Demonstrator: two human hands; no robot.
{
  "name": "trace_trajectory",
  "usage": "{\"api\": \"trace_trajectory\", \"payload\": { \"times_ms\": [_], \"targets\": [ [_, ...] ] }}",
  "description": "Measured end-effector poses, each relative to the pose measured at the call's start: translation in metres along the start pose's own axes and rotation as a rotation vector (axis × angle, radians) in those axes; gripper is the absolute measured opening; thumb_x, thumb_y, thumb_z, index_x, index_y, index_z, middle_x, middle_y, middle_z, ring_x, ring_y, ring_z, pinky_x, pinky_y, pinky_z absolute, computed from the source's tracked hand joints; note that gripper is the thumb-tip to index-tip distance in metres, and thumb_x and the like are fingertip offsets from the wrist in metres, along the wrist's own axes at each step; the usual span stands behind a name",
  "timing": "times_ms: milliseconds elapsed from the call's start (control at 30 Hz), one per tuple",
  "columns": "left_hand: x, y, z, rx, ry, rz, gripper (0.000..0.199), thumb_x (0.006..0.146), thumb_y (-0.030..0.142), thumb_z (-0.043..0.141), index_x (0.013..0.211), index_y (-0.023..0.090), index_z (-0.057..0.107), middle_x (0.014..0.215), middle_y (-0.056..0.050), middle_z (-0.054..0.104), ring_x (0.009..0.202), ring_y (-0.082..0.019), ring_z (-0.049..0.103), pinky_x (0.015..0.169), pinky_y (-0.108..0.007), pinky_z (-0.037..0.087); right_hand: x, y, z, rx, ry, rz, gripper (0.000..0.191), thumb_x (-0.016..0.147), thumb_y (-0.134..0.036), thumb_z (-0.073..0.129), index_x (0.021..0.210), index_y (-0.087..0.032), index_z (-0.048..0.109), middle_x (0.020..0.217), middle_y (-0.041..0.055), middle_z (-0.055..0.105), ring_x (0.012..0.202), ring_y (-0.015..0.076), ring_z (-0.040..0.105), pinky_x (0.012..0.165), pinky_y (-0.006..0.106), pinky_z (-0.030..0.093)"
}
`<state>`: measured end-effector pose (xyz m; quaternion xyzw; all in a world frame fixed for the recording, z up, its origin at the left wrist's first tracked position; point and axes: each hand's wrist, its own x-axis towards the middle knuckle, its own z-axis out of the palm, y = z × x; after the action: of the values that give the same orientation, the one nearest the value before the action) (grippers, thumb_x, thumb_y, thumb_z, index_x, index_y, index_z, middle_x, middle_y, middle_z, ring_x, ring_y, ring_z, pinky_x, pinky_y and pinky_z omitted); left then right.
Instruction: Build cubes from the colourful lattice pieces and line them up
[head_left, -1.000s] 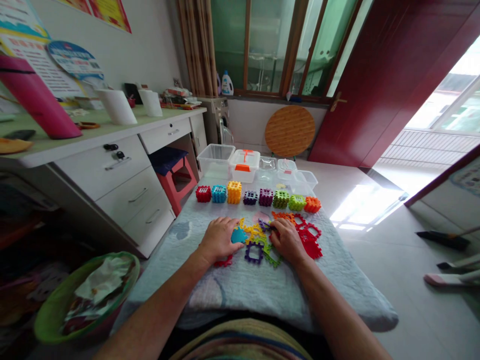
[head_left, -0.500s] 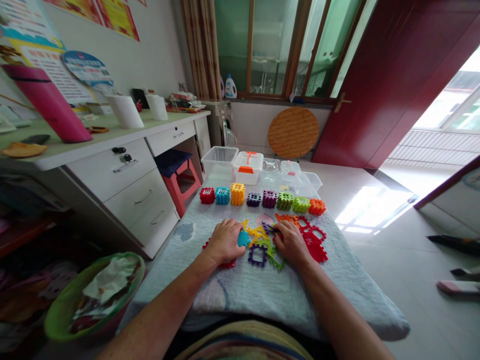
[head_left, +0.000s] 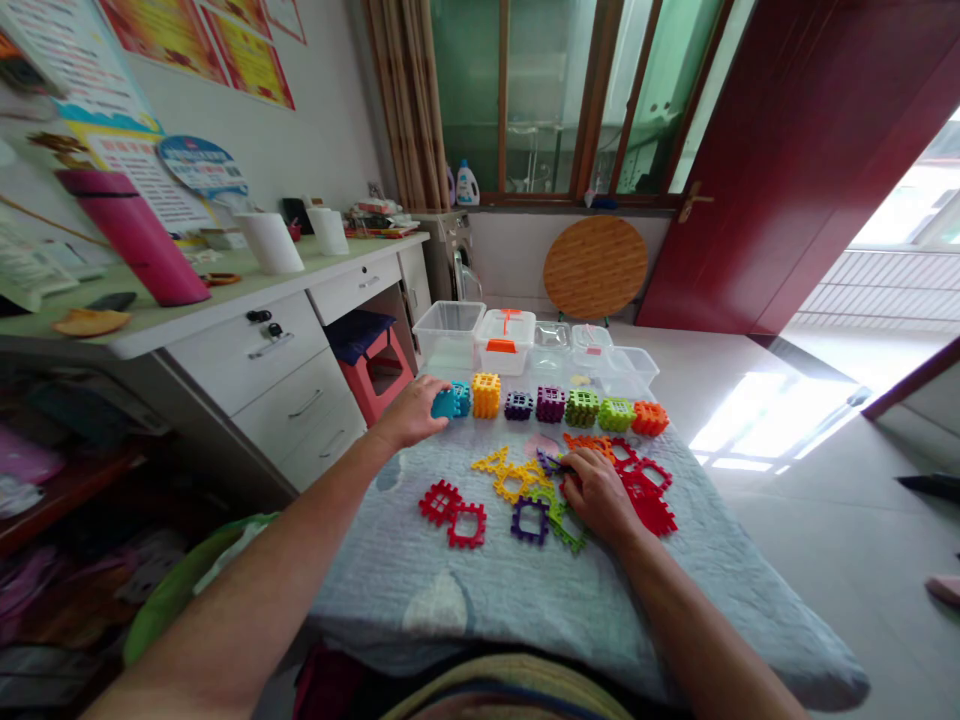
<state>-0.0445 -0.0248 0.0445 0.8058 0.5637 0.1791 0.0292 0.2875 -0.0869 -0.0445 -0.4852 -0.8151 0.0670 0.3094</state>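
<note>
My left hand (head_left: 412,412) is raised at the left end of a row of toy block cubes, pinching a flat blue interlocking block piece (head_left: 443,403) close to the blue cube (head_left: 460,398). The hand hides the red cube. My right hand (head_left: 598,492) rests low over the loose pieces, its fingertips closed on a small purple piece (head_left: 548,461). Around it lie yellow pieces (head_left: 516,484), green pieces (head_left: 568,528), red pieces (head_left: 654,508) and a purple square frame (head_left: 530,521). Two red squares (head_left: 467,526) lie apart on the left.
Several clear plastic boxes (head_left: 448,322) stand behind the cube row, which runs from a yellow cube (head_left: 486,396) to an orange one (head_left: 650,419). A cloth (head_left: 525,610) covers the table. A white desk (head_left: 285,400) and red stool (head_left: 384,375) stand left.
My left hand has moved forward and left with the blue piece, from the loose pieces to the cube row, uncovering two red squares. My right hand stays in nearly the same place.
</note>
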Motion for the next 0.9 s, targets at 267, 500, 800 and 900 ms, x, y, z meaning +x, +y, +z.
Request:
{"api": "trace_trajectory", "payload": {
  "times_ms": [267, 500, 800, 900],
  "targets": [
    [0.06, -0.017, -0.009, 0.174, -0.232, 0.091, 0.051, 0.065, 0.016, 0.062, 0.116, 0.014, 0.059, 0.118, -0.011, 0.06, 0.111, -0.026, 0.056, 0.099, -0.033, 0.042, -0.001, -0.001, -0.001, 0.009, -0.01, 0.014, 0.023, 0.08, -0.012, 0.051, 0.097, -0.02, 0.065, 0.098, 0.0084, 0.063, 0.095, 0.0235, 0.055, 0.087, 0.038, 0.044],
    [0.081, -0.021, 0.0, 0.212, -0.356, 0.073, 0.052, 0.061, 0.016, 0.062, 0.113, 0.015, 0.061, 0.116, -0.01, 0.063, 0.109, -0.027, 0.057, 0.095, -0.031, 0.043, -0.001, -0.003, -0.002, 0.008, -0.009, 0.013, 0.021, 0.081, -0.012, 0.051, 0.094, -0.02, 0.064, 0.098, 0.0083, 0.063, 0.094, 0.023, 0.055, 0.086, 0.037, 0.044],
    [0.085, -0.024, 0.016, 0.212, -0.397, 0.056, 0.072, 0.06, 0.03, 0.072, 0.126, 0.014, 0.051, 0.127, -0.013, 0.058, 0.117, -0.028, 0.054, 0.099, -0.032, 0.041, 0.0, -0.002, -0.001, 0.008, -0.002, -0.003, 0.022, 0.08, -0.011, 0.05, 0.095, -0.019, 0.064, 0.096, 0.0085, 0.063, 0.093, 0.023, 0.054, 0.086, 0.037, 0.044],
    [0.085, -0.025, 0.019, 0.212, -0.407, 0.061, 0.066, 0.06, 0.026, 0.071, 0.122, 0.015, 0.054, 0.122, -0.011, 0.061, 0.11, -0.027, 0.058, 0.092, -0.03, 0.045, 0.0, -0.003, -0.002, 0.009, -0.005, 0.001, 0.022, 0.081, -0.011, 0.05, 0.096, -0.018, 0.064, 0.096, 0.0089, 0.062, 0.093, 0.0231, 0.054, 0.086, 0.038, 0.044]
  ]
}}
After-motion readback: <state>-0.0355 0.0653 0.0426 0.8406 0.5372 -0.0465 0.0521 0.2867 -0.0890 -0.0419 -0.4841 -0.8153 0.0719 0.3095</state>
